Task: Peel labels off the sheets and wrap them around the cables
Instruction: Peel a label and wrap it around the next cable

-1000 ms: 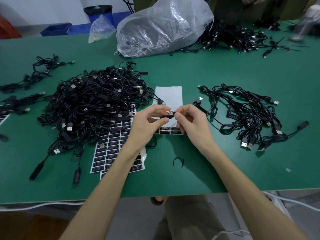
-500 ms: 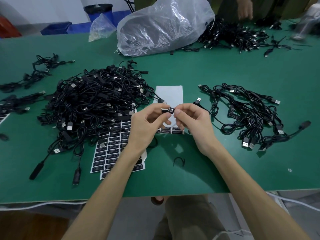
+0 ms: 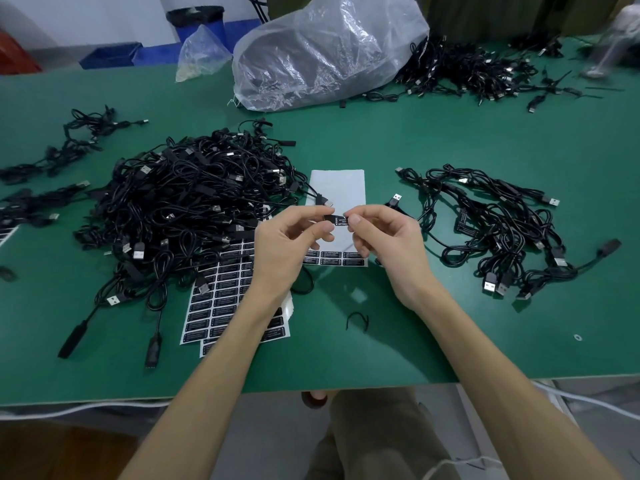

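Pinching a thin black cable (image 3: 327,218) between thumb and forefinger, the person's left hand (image 3: 287,244) holds it up over the middle of the green table (image 3: 450,323), with its other fingers loosely curled. The right hand (image 3: 388,244) meets it from the right, thumb and forefinger tips closed on a small black label (image 3: 341,221) that sits on the cable between the two hands. White print on that label ends in "ROLLER"; fingertips cover the rest.

Under the hands lies a white backing sheet (image 3: 337,188), bare except for two rows of black labels along its near edge (image 3: 343,258). Their white text seems to read "LED CONTROLLER", though it is small and soft at this distance. Left of it and nearer, fuller label sheets (image 3: 228,299) overlap each other, partly tucked under a big heap of black USB cables (image 3: 187,202). A smaller, looser pile of cables (image 3: 495,230) lies to the right, several carrying a black label with white print too small to read.

Near the table's front edge is a short black curved tie (image 3: 358,320). At the far side sit a crumpled clear plastic bag (image 3: 329,53) and, to its right, another tangle of cables (image 3: 467,67).
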Demonstrator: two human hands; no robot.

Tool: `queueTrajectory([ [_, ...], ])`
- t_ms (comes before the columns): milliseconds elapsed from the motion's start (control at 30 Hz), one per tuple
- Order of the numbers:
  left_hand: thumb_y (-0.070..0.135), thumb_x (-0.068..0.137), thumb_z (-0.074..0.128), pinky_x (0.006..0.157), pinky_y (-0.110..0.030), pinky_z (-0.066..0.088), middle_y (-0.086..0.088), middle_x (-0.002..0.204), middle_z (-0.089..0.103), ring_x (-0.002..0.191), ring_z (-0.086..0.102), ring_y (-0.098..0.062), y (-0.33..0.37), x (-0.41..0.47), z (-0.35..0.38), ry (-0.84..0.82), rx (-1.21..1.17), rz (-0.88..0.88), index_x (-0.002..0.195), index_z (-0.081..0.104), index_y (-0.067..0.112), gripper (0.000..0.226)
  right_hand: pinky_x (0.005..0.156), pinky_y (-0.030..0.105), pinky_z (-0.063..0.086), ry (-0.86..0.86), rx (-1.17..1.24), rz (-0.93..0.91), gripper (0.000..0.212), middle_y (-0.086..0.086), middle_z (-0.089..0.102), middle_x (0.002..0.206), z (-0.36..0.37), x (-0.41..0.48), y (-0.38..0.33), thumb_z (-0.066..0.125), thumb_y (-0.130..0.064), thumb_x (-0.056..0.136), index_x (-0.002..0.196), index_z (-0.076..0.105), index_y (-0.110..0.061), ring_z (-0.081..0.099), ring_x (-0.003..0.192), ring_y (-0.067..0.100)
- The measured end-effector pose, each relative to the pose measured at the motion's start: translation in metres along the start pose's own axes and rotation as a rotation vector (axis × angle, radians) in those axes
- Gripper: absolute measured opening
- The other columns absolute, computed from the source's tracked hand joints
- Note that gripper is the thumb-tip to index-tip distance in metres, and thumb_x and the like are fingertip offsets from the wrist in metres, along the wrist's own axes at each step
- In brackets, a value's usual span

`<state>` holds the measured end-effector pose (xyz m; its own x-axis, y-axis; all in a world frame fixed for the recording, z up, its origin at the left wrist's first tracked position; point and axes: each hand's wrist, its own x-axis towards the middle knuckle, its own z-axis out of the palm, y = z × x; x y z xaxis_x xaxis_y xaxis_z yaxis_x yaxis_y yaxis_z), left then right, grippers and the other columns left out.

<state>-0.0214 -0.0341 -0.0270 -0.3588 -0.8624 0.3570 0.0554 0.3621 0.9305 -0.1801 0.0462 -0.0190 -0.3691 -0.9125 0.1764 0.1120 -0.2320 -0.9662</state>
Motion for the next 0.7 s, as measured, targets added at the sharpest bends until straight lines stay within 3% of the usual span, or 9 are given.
queueTrajectory([
  [167, 0.007, 0.086, 0.081, 0.070, -0.031, 0.057, -0.013, 0.091, 0.075, 0.075, 0.074, -0.019, 0.0010, -0.0001, 0.0012, -0.014, 0.029, 0.020, 0.110, 0.078, 0.007, 0.025, 0.059, 0.023, 0.047, 0.014, -0.011, -0.005, 0.008, 0.008, 0.061, 0.070, -0.0014, 0.0005, -0.0007, 0.067, -0.005, 0.098, 0.100, 0.074, -0.002, 0.050, 0.057, 0.014],
  [333, 0.007, 0.085, 0.083, 0.071, -0.021, 0.052, 0.010, 0.095, 0.075, 0.078, 0.075, -0.016, 0.0001, -0.0014, 0.0045, -0.056, 0.098, 0.063, 0.109, 0.079, 0.014, 0.026, 0.058, 0.022, 0.046, -0.004, 0.007, -0.012, 0.008, 0.004, 0.060, 0.064, 0.0000, 0.0007, 0.0002, 0.067, -0.004, 0.097, 0.097, 0.075, -0.005, 0.049, 0.055, 0.013],
  [433, 0.010, 0.084, 0.084, 0.069, -0.018, 0.050, 0.007, 0.091, 0.077, 0.076, 0.076, -0.016, -0.0003, -0.0016, 0.0049, -0.051, 0.117, 0.074, 0.104, 0.076, 0.018, 0.023, 0.059, 0.023, 0.046, -0.006, 0.000, -0.004, 0.006, 0.003, 0.061, 0.063, -0.0001, 0.0013, 0.0012, 0.069, -0.005, 0.097, 0.097, 0.075, -0.005, 0.049, 0.055, 0.014],
  [700, 0.011, 0.085, 0.084, 0.074, -0.040, 0.061, 0.002, 0.087, 0.077, 0.073, 0.076, -0.021, -0.0003, -0.0026, 0.0049, -0.022, 0.111, 0.069, 0.100, 0.073, 0.017, 0.019, 0.060, 0.023, 0.047, 0.021, -0.034, -0.011, 0.007, -0.001, 0.062, 0.062, -0.0012, 0.0021, 0.0028, 0.069, -0.003, 0.096, 0.101, 0.073, 0.001, 0.051, 0.056, 0.012],
])
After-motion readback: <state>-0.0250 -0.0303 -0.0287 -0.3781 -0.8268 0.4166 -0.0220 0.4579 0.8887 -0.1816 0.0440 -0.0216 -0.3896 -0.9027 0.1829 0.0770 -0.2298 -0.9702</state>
